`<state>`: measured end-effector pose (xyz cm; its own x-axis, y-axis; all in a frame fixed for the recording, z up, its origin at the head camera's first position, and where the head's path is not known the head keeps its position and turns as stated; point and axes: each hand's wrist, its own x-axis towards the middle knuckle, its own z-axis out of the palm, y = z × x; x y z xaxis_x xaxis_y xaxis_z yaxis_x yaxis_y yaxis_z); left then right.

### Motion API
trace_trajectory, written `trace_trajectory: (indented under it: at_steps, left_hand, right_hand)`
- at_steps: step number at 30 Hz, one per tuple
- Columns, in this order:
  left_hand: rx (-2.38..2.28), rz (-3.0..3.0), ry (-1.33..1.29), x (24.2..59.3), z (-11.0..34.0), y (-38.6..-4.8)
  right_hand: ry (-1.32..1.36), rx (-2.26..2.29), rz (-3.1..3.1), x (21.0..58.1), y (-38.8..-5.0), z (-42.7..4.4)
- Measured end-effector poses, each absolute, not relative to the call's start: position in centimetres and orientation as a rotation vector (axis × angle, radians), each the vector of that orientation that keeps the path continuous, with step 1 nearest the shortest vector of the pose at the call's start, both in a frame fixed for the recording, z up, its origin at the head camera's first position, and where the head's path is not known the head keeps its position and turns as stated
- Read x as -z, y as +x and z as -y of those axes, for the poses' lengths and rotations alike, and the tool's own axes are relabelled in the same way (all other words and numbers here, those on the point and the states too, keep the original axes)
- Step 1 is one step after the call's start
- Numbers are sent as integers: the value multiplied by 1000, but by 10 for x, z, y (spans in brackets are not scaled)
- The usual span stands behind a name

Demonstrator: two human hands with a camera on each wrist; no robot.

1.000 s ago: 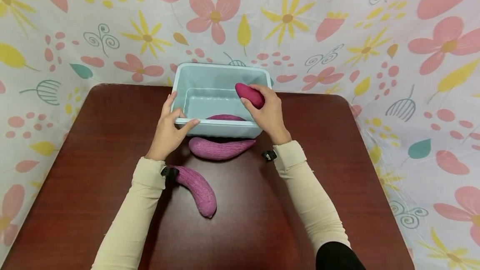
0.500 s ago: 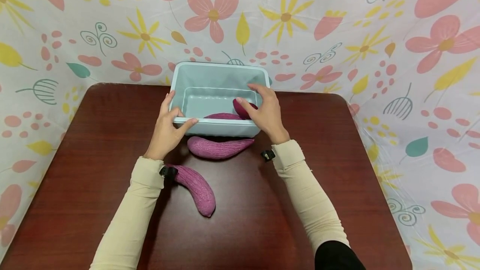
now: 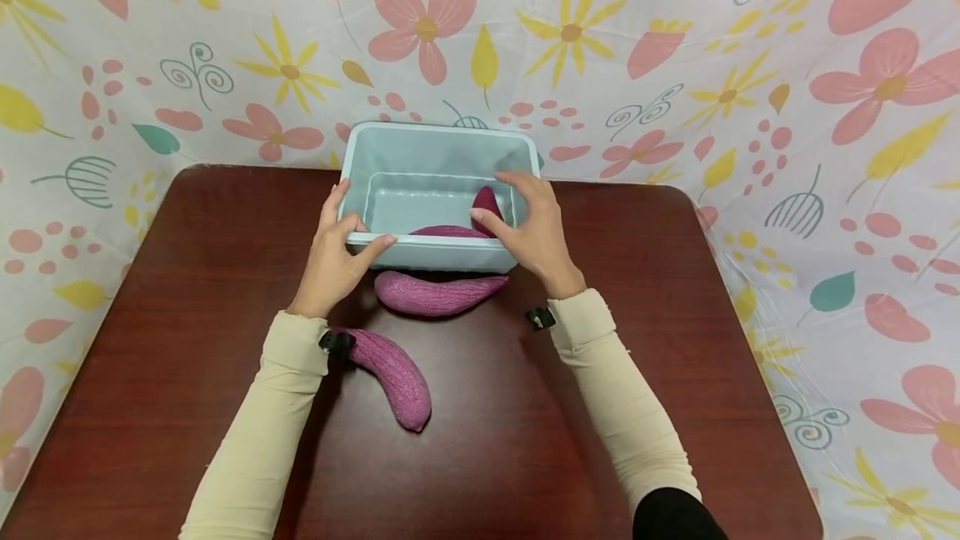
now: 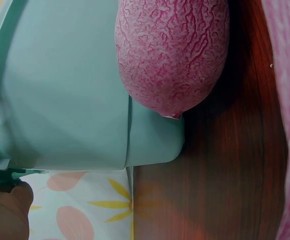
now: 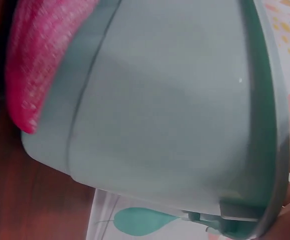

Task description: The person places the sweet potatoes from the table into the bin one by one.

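Observation:
A light blue plastic bin stands at the back of the table. My left hand grips its front left corner, thumb over the front rim and fingers along the left side. My right hand is over the right end with thumb and fingers spread apart. Beside that thumb, a smooth dark magenta vegetable leans inside the bin; its lower end is hidden. Another wrinkled purple vegetable lies behind the front wall, mostly hidden. In front of the bin lies a long, tapered, wrinkled purple vegetable.
A second curved purple vegetable lies on the dark brown table, near the left wrist and its small black camera. A flower-patterned cloth hangs behind the bin and along both sides of the table.
The dark magenta vegetable has gone from the right hand's hold down into the bin and now leans more upright. The right hand's fingers have spread apart. The left hand stays on the bin.

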<state>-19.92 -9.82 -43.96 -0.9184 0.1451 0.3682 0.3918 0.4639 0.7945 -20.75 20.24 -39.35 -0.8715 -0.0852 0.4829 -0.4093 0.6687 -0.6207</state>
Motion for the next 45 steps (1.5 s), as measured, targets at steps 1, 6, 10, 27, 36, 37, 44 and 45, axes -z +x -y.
trace_trajectory:
  at_steps: [1, 6, 10, 27, 36, 37, 44, 45]
  left_hand:
    - [1437, 2464, -463, 439, 98, -199]
    - [1433, 2464, -462, 439, 99, -200]
    - [1424, 2466, -462, 439, 98, -200]
    - [1421, 2469, -469, 439, 99, -201]
    - [1424, 2469, -484, 438, 98, -201]
    - [1424, 2470, -487, 439, 97, -201]
    - [1404, 2457, -485, 440, 98, -202]
    - [1407, 2453, -485, 440, 98, -202]
  right_hand:
    - [394, -1063, 2470, 394, -204, -202]
    - [429, -1108, 2477, 397, -185, -200]
    - [454, -1127, 2460, 398, -171, -196]
    - [478, -1240, 2399, 417, -113, -169]
    - [491, -1320, 2464, 437, -91, -159]
    - [485, -1328, 2476, 439, -89, -158]
    - [438, -1368, 2549, 451, -78, -149]
    - [434, -1373, 2560, 453, -77, -148]
